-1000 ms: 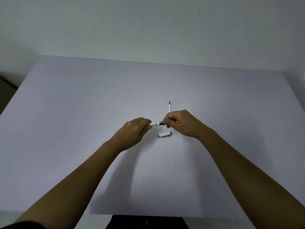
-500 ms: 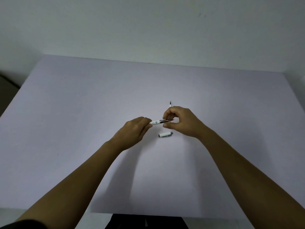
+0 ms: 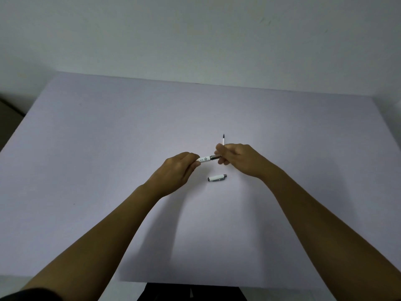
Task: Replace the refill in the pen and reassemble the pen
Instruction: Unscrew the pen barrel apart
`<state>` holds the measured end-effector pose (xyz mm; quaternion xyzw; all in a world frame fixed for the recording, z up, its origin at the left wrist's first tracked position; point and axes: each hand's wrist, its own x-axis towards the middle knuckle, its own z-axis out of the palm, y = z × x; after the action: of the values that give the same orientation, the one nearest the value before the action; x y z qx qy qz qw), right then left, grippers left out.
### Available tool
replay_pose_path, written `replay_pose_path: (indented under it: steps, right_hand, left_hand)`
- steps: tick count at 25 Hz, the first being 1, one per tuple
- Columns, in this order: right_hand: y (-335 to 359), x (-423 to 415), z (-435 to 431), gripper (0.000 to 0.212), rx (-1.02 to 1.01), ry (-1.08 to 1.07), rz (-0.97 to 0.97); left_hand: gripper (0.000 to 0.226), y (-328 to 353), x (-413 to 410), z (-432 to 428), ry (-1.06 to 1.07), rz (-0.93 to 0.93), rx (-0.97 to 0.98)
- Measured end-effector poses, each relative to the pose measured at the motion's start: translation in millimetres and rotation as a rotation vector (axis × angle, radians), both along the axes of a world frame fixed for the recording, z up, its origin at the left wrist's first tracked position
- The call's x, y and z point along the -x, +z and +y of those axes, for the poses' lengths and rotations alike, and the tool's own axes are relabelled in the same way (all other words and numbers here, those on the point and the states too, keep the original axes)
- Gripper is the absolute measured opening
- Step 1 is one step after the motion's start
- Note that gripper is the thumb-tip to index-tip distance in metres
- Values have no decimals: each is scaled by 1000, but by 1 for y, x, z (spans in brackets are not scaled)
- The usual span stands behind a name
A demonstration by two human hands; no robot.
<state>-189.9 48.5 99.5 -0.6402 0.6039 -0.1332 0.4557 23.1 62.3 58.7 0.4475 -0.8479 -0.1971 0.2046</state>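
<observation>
Head view looks down on a wide, pale lavender table (image 3: 108,170) set against a plain grey-white wall (image 3: 195,35). Both bare forearms reach in from the near edge and meet just past the middle of the table.

The left hand (image 3: 175,172) is closed around the rear of a white cylindrical pen barrel with small dark markings and a dark metallic front section (image 3: 206,159); the barrel pokes out to the right between thumb and forefinger, lying roughly level and held above the table. The right hand (image 3: 240,159) has its fingertips (image 3: 219,149) curled and pinched together at the dark front end of that barrel. It appears to grip this end, though the exact contact is blurred and whether it holds a separate small part cannot be told.

A thin white refill with a dark pointed tip (image 3: 223,139) lies on the table just beyond the right hand, pointing away toward the far side; its near end is hidden behind the fingers.

A short white pen cap with a grey metal end (image 3: 217,177) lies on the table nearer than both hands, between the wrists, touching neither.
</observation>
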Motion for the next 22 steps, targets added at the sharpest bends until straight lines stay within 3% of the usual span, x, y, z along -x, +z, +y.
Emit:
replay_pose_path:
  steps: [2,6,11,15,17,22]
  right_hand:
    - [3,1,-1,47,-19,22,9]
    - [5,4,-4,16,48,46,-26]
    - [6,2,-5,47,-16,6,59]
    - [9,4,-4,17,49,68,-12]
    - [10,4,-5,30,35,28,-70]
    - [10,1,-4,37,-20,32,57]
  left_hand:
    - [38,0,0,-1,-6,-6,7]
    - [40,-3,-1,-1,-8,-4,-9]
    - [39,2,0,-1,-5,30,2]
    - [38,3,1,-2,-13,25,4]
    - [38,3,0,-1,-6,32,5]
    - [38,5,0,0,4,36,2]
